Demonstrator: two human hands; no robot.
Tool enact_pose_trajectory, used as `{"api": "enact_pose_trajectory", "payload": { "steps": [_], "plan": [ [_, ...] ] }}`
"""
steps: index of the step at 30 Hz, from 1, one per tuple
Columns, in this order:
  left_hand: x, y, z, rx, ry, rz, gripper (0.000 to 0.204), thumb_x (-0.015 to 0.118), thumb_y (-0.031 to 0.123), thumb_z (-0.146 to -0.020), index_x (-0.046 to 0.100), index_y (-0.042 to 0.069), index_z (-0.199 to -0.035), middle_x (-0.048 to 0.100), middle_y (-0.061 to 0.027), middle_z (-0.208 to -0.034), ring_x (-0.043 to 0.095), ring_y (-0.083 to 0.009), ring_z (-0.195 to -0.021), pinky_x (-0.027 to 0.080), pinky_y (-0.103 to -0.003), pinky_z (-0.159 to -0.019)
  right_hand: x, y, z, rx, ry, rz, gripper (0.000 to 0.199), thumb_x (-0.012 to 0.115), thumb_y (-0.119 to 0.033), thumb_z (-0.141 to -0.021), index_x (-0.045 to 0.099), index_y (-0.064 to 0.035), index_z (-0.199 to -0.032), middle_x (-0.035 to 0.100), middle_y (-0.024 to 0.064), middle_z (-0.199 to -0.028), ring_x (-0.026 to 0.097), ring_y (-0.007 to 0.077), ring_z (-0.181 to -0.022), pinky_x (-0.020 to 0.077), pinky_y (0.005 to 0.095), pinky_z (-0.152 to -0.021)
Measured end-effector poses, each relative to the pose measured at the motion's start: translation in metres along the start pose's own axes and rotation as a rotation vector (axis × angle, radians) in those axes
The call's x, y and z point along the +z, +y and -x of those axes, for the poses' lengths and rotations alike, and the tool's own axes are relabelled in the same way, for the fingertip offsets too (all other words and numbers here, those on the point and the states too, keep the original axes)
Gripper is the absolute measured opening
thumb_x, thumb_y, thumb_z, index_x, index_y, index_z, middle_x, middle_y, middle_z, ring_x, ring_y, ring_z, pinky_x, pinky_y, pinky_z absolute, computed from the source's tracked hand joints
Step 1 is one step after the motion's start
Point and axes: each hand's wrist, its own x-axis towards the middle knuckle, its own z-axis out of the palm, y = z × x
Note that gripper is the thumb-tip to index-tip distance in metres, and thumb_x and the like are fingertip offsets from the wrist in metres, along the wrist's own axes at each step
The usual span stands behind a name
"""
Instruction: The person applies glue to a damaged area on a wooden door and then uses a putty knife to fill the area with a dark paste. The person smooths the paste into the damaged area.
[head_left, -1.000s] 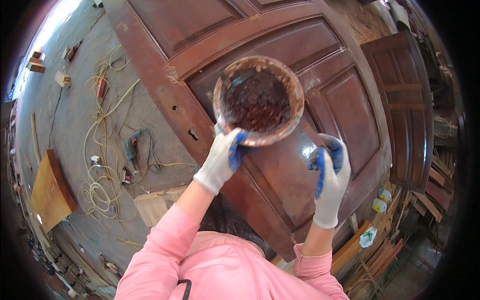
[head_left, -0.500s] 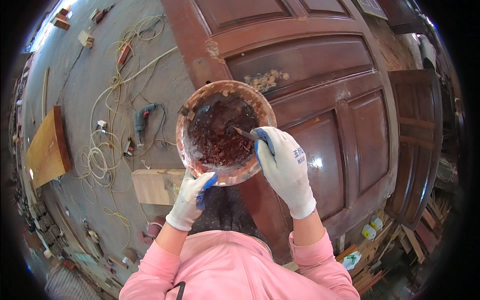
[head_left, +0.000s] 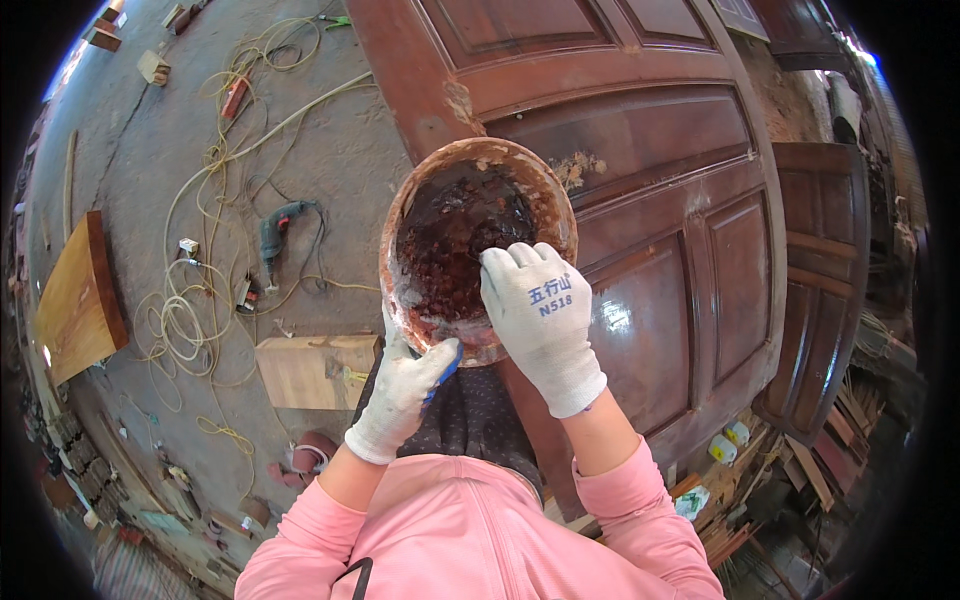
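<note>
A round basin [head_left: 553, 195], its wall smeared reddish-brown, is tilted over the edge of a brown panelled door [head_left: 640, 340]. Dark red, lumpy paste [head_left: 450, 235] covers its inside. At the near left rim my gloved left hand [head_left: 405, 390] grips it, thumb on the outside and fingers partly hidden. My gloved right hand [head_left: 545, 320] is closed and reaches over the right rim, fingertips at the paste. The thin pointed tool it holds is now hidden behind the hand. Pale, rough filler patches [head_left: 578, 170] mark the door beyond the basin.
On the floor at left lie a green power drill [head_left: 275, 235], tangled hoses and cords [head_left: 185, 330], and a thick wooden slab [head_left: 85, 300]. A wood block [head_left: 310, 370] sits beside my left forearm. Another door [head_left: 820, 270] and scrap wood [head_left: 815, 470] lie at right.
The basin has shifted slightly right and up in view, and tilted more. My right hand has turned palm down and moved inward over the paste, hiding the pointed tool.
</note>
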Motion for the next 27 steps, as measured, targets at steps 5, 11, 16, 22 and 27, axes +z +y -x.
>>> {"api": "enact_pose_trajectory", "payload": {
  "steps": [5, 11, 16, 22, 27],
  "plan": [
    [-0.014, 0.018, -0.026, -0.371, 0.076, 0.546, 0.097, 0.066, 0.003, -0.095, 0.0, 0.004, -0.166, 0.037, -0.0155, -0.16, 0.044, -0.0223, -0.142, 0.039, -0.035, -0.117, 0.002, -0.008, -0.022, -0.008, -0.059, -0.045, 0.007, 0.07, -0.016, -0.089, 0.07, -0.0112, -0.095, 0.068, 0.006, -0.087, 0.067, 0.0271, -0.085, 0.0554, 0.0382, -0.074],
    [-0.03, 0.0, -0.03, -0.281, 0.058, 0.429, 0.1, 0.066, 0.006, -0.096, -0.005, 0.003, -0.166, 0.033, -0.0155, -0.163, 0.04, -0.0228, -0.145, 0.035, -0.037, -0.12, 0.005, -0.011, -0.04, 0.093, -0.088, -0.265, 0.014, 0.07, -0.016, -0.09, 0.073, -0.0084, -0.101, 0.073, 0.0099, -0.096, 0.069, 0.0311, -0.094, 0.0566, 0.0401, -0.08],
    [-0.043, 0.001, -0.044, -0.268, 0.024, 0.419, 0.101, 0.068, 0.008, -0.097, -0.006, 0.003, -0.166, 0.032, -0.0164, -0.164, 0.039, -0.0233, -0.147, 0.032, -0.037, -0.122, 0.003, -0.005, -0.061, 0.176, -0.174, -0.463, 0.017, 0.071, -0.015, -0.089, 0.075, -0.0047, -0.102, 0.074, 0.014, -0.099, 0.07, 0.0374, -0.094, 0.0562, 0.0408, -0.08],
    [-0.051, -0.017, -0.047, -0.108, 0.065, 0.279, 0.073, 0.068, 0.005, -0.094, 0.025, 0.004, -0.153, 0.039, -0.0206, -0.158, 0.046, -0.0312, -0.142, 0.037, -0.04, -0.118, -0.007, 0.003, -0.069, 0.327, -0.152, -0.722, 0.017, 0.07, -0.015, -0.09, 0.074, -0.0033, -0.101, 0.075, 0.0146, -0.096, 0.072, 0.034, -0.09, 0.0555, 0.041, -0.08],
    [-0.053, -0.013, -0.058, -0.188, 0.164, 0.399, 0.04, 0.069, -0.004, -0.086, 0.069, 0.003, -0.126, 0.06, -0.0282, -0.139, 0.057, -0.0464, -0.13, 0.044, -0.049, -0.112, -0.01, 0.009, -0.067, 0.408, -0.12, -0.859, 0.018, 0.069, -0.011, -0.094, 0.076, 0.0003, -0.107, 0.074, 0.0113, -0.088, 0.064, 0.0112, -0.075, 0.0518, 0.0311, -0.069]
  ]
}}
